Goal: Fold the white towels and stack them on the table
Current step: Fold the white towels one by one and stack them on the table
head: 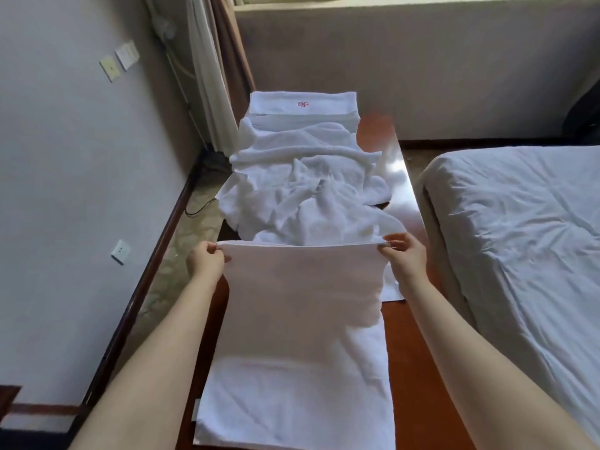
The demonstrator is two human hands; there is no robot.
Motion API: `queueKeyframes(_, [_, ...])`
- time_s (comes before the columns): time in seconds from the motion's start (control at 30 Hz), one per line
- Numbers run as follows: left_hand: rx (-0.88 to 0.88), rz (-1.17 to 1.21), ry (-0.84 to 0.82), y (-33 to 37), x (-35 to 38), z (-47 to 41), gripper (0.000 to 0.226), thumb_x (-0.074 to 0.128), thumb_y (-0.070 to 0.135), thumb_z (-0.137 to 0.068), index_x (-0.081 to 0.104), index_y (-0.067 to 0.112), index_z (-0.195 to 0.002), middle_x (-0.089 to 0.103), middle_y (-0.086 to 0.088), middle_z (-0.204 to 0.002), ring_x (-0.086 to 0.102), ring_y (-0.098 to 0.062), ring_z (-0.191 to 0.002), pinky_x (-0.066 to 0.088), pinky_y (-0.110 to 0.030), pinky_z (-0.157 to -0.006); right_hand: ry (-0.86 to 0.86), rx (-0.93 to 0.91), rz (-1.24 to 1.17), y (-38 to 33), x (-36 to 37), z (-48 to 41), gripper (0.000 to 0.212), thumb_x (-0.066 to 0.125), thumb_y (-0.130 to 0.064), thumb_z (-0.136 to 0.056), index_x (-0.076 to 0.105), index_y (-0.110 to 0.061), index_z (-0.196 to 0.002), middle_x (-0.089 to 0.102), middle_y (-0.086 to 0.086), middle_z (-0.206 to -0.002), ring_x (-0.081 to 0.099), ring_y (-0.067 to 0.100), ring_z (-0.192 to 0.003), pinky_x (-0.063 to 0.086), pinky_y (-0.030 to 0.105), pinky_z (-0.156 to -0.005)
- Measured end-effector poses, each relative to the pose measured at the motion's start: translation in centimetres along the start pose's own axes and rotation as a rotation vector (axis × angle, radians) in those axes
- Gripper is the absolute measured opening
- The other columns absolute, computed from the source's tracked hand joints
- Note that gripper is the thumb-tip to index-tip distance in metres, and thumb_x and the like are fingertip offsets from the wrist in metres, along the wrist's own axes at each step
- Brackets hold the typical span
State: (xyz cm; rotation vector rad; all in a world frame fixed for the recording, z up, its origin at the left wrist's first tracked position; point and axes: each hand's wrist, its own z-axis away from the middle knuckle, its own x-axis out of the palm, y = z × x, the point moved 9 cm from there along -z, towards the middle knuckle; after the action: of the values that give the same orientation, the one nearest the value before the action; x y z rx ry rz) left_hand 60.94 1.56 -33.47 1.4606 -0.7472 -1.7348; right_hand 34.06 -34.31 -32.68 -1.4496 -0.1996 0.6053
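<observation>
Red monogram (302, 104), unreadable, on folded towel (328, 99)

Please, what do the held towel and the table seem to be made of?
Towel: probably soft cotton cloth, white and matte; it sags and creases between the left hand and right hand pinching its corners. The weave is too blurred to tell. Table: seems wood or veneer, reddish-brown and glossy; window light reflects off its top.

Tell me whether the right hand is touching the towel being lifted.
Touching. The head view shows the right hand pinching the far right corner of the lifted towel.
</observation>
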Motion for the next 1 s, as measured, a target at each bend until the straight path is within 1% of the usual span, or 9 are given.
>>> queueKeyframes(0.1, [0.004,0.051,-0.003,-0.2,1.3,-1.7,0.018,0.046,0.001,-0.089,0.058,0.015,-0.085,0.067,-0.001,-0.084,0.07,-0.024,-0.082,0.056,-0.038,-0.083,0.051,-0.034,0.115,-0.4,0.2,-1.2,0.015,0.073,-0.012,-0.08,0.064,-0.023,-0.078,0.063,-0.001,-0.082,0.056,0.012,-0.07,0.042,0.022,-0.061])
queueKeyframes(0.2, [0.04,0.051,0.004,0.2,2.3,-2.9,0.015,0.049,0.002,-0.089,0.06,0.013,-0.09,0.069,-0.008,-0.098,0.067,-0.019,-0.081,0.054,-0.032,-0.077,0.083,-0.038,0.166,-0.8,0.7,-2.4,0.007,0.07,-0.012,-0.083,0.066,-0.017,-0.086,0.065,0.001,-0.085,0.059,0.012,-0.068,0.047,0.024,-0.062])
queueKeyframes(0.37, [-0.002,0.025,-0.119,-1.0,4.2,-3.1,0.047,0.052,0.01,-0.092,0.04,0.017,-0.137,0.044,-0.004,-0.14,0.047,-0.024,-0.121,0.037,-0.03,-0.086,0.035,-0.053,0.267,-0.3,2.2,-2.4,0.027,0.058,-0.012,-0.091,0.056,-0.016,-0.118,0.054,-0.007,-0.108,0.058,0.011,-0.085,0.036,0.006,-0.049])
queueKeyframes(0.43, [-0.059,0.029,-0.202,-3.1,4.5,-1.9,0.053,0.055,0.015,-0.092,0.036,0.016,-0.141,0.039,-0.007,-0.145,0.043,-0.026,-0.126,0.038,-0.032,-0.093,0.007,-0.036,0.261,1.4,2.3,-0.9,0.037,0.058,-0.011,-0.09,0.049,-0.016,-0.126,0.048,-0.007,-0.116,0.056,0.012,-0.093,0.04,0.01,-0.055])
queueKeyframes(0.53, [-0.14,-0.075,-0.283,-7.6,3.7,0.7,0.046,0.059,0.018,-0.091,0.044,0.01,-0.135,0.045,-0.012,-0.138,0.048,-0.028,-0.12,0.043,-0.041,-0.1,-0.029,0.057,0.359,5.5,1.7,2.4,0.044,0.06,-0.015,-0.088,0.045,-0.017,-0.129,0.047,0.001,-0.121,0.056,0.017,-0.094,0.049,0.032,-0.071])
queueKeyframes(0.77, [-0.136,-0.342,-0.42,-16.4,0.7,8.3,0.023,0.058,0.018,-0.09,0.057,0.011,-0.112,0.05,-0.012,-0.119,0.052,-0.029,-0.105,0.043,-0.034,-0.087,-0.081,0.216,0.552,12.9,-0.2,12.2,0.05,0.061,-0.015,-0.084,0.043,-0.012,-0.131,0.047,0.011,-0.127,0.048,0.029,-0.114,0.043,0.038,-0.085])
queueKeyframes(0.87, [-0.121,-0.494,-0.406,-19.1,-0.8,11.2,0.056,0.061,0.025,-0.089,0.04,0.008,-0.138,0.04,-0.014,-0.137,0.047,-0.033,-0.119,0.044,-0.04,-0.097,-0.082,0.284,0.618,15.2,-1.4,16.7,0.065,0.064,-0.024,-0.087,0.032,-0.012,-0.142,0.041,0.012,-0.139,0.04,0.033,-0.126,0.041,0.041,-0.092])
queueKeyframes(0.93, [-0.132,-0.564,-0.395,-20.4,-1.7,13.2,0.063,0.061,0.03,-0.089,0.033,0.009,-0.142,0.039,-0.016,-0.139,0.045,-0.035,-0.121,0.044,-0.043,-0.097,-0.128,0.365,0.625,17.1,-1.9,19.4,0.07,0.063,-0.03,-0.088,0.027,-0.012,-0.145,0.046,0.012,-0.137,0.045,0.034,-0.123,0.044,0.044,-0.092])
queueKeyframes(1.0, [-0.147,-0.61,-0.411,-21.7,-2.2,15.0,0.057,0.057,0.028,-0.091,0.032,0.011,-0.139,0.048,-0.015,-0.13,0.049,-0.035,-0.115,0.045,-0.045,-0.095,-0.183,0.424,0.627,18.6,-2.2,21.5,0.062,0.059,-0.025,-0.089,0.027,-0.013,-0.14,0.057,0.007,-0.111,0.059,0.029,-0.097,0.05,0.04,-0.076])
